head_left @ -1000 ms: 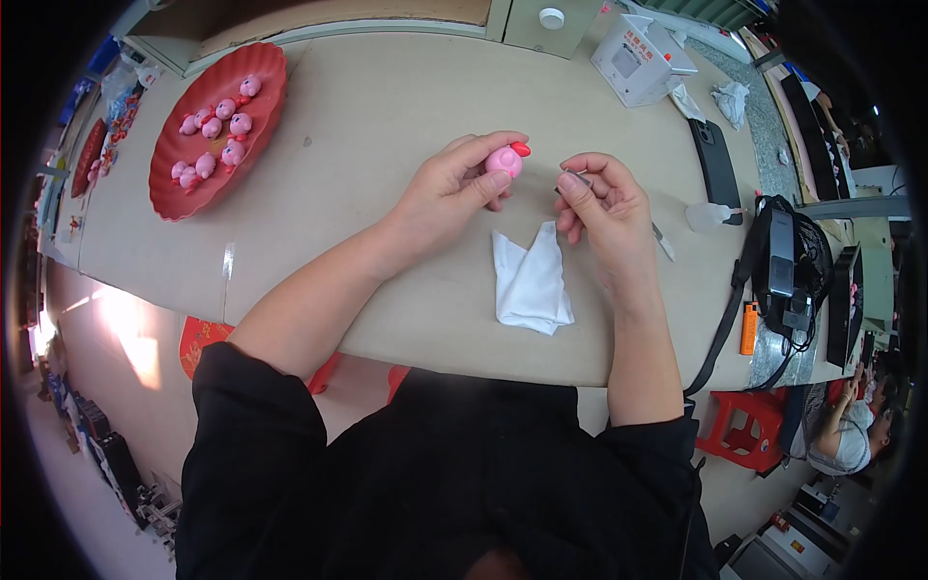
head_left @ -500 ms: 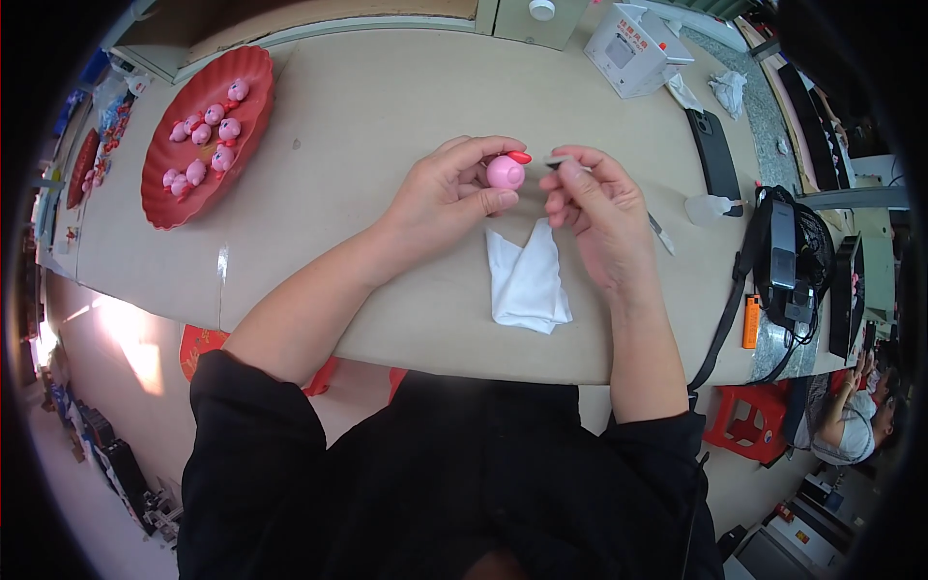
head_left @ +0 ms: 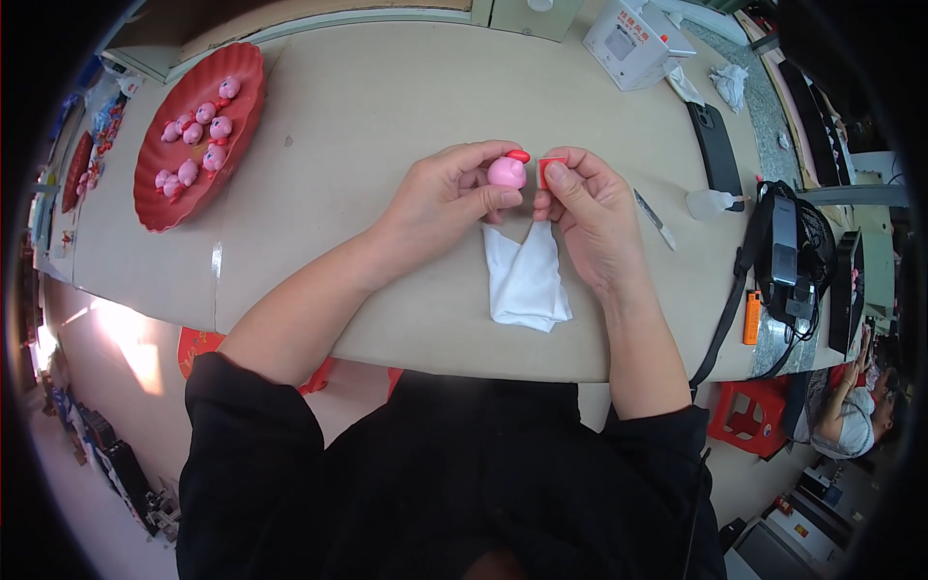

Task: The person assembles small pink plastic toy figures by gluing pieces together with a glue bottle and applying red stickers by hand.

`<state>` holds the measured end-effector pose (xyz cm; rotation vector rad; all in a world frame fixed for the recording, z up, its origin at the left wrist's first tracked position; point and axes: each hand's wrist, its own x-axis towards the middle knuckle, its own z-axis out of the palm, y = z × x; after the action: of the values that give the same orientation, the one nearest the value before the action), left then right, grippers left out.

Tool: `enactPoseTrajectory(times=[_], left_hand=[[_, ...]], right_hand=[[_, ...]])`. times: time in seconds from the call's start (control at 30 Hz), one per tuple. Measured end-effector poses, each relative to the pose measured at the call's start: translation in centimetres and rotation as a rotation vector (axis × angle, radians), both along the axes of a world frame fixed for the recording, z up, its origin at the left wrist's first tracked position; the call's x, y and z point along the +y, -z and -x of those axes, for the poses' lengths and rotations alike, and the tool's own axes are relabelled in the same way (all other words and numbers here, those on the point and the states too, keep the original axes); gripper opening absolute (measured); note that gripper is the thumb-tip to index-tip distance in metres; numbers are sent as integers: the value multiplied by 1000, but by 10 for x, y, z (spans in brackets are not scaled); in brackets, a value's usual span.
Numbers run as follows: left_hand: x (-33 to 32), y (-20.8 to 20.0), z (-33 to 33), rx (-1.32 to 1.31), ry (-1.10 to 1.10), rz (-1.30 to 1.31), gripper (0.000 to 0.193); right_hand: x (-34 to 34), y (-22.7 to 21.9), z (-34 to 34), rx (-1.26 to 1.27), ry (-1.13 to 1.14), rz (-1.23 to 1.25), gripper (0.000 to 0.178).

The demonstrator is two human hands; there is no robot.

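My left hand point(head_left: 447, 188) grips a small pink round figurine point(head_left: 506, 174) with a red foot-like part on top, held between thumb and fingers above the table. Just to its right, my right hand point(head_left: 592, 198) pinches a small red square piece point(head_left: 551, 170) between thumb and fingertips. A narrow gap separates the square from the figurine. Below both hands lies a folded white cloth point(head_left: 527, 285). Beside my right wrist rests a slim silver knife-like tool point(head_left: 657, 222), its near end pale.
On the left, a red scalloped plate point(head_left: 159, 208) carries several pink figurines. A white box point(head_left: 633, 48), black phone point(head_left: 712, 150), small translucent bottle point(head_left: 709, 206), orange lighter point(head_left: 751, 319) and black strapped bag point(head_left: 817, 237) line the right. Another person point(head_left: 855, 416) sits far right.
My right hand has turned the small piece, so its red face shows instead of a dark grey edge. The left hand still holds the figurine, slightly turned. The view has shifted a little.
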<state>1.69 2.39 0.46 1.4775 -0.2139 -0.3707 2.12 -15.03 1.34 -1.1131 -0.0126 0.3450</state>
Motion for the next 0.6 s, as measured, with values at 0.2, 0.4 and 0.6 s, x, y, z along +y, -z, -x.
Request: enactPoseTrajectory(times=[0.2, 0.4, 0.6], left_hand=[[-4, 1, 2, -157, 15, -60, 32], [-7, 4, 2, -407, -57, -257, 29], [-9, 11, 2, -490, -83, -332, 30]], right_hand=[[6, 4, 2, -82, 6, 40, 16], [17, 7, -1, -90, 75, 249, 16], [17, 5, 0, -33, 3, 140, 22]])
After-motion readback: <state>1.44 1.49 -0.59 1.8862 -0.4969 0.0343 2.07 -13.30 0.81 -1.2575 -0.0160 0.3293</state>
